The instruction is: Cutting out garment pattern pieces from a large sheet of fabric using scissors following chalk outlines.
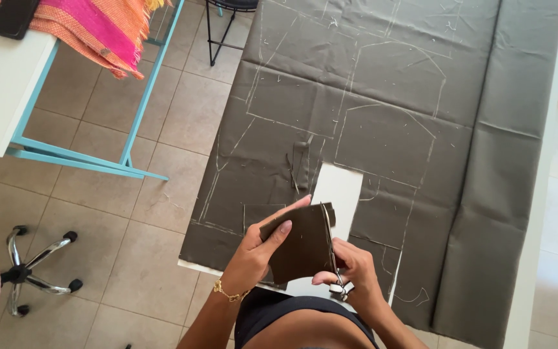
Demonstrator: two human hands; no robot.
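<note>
- While gripped by the left hand (258, 249), thumb and fingers pinching its edge, cut fabric piece (299, 244) held above the worktop (529, 271).
- Right hand (350, 271) closed around scissors (332, 255), blades biting the piece's right edge.
- Beyond both hands: chalk-marked dark cloth (395, 129), spread flat.

Dark phone (13, 17) — black screen — upper-left table corner.

Marked cloth (408, 129) covers the table (537, 258); desk (1, 84) and, seemingly, chair base (33, 268) lie left.
</note>
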